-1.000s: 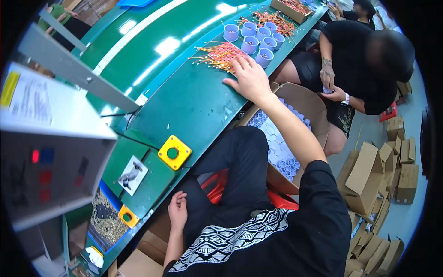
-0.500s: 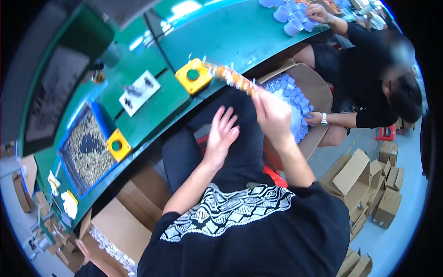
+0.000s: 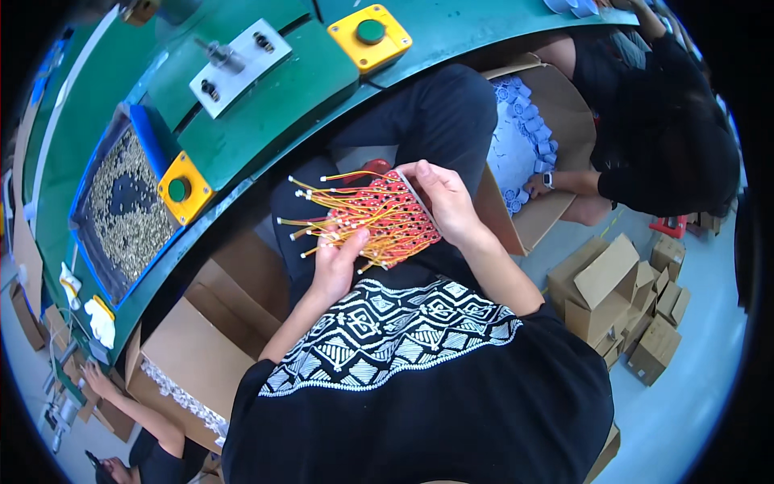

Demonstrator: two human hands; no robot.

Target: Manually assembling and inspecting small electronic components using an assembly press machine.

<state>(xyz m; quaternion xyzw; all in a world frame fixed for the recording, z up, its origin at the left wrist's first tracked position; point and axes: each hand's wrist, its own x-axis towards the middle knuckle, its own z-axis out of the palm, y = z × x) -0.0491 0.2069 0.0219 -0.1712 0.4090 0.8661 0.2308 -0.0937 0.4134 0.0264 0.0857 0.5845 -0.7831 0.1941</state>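
Observation:
Over my lap I hold a red board point(image 3: 414, 216) with a grid of dark spots, which looks like a circuit board panel. Many yellow and red wires point(image 3: 339, 196) with small white plugs hang off it to the left. My right hand point(image 3: 448, 206) grips the board's right edge, thumb on top. Among the wire ends, my left hand point(image 3: 337, 264) has its thumb and fingers closed on some wires at the lower left. Its fingertips are partly covered by the wires.
The green workbench point(image 3: 266, 133) carries a blue tray point(image 3: 133, 121) of small metal parts, a metal fixture point(image 3: 240, 68) and yellow button boxes point(image 3: 370, 38). A carton point(image 3: 556, 97) of light-blue parts stands at right beside a co-worker point(image 3: 645, 137). Another carton point(image 3: 193, 355) stands at left.
The board has come from near the bench edge down over my lap and turned its wired face up. My left hand, empty and spread before, has closed on the wires.

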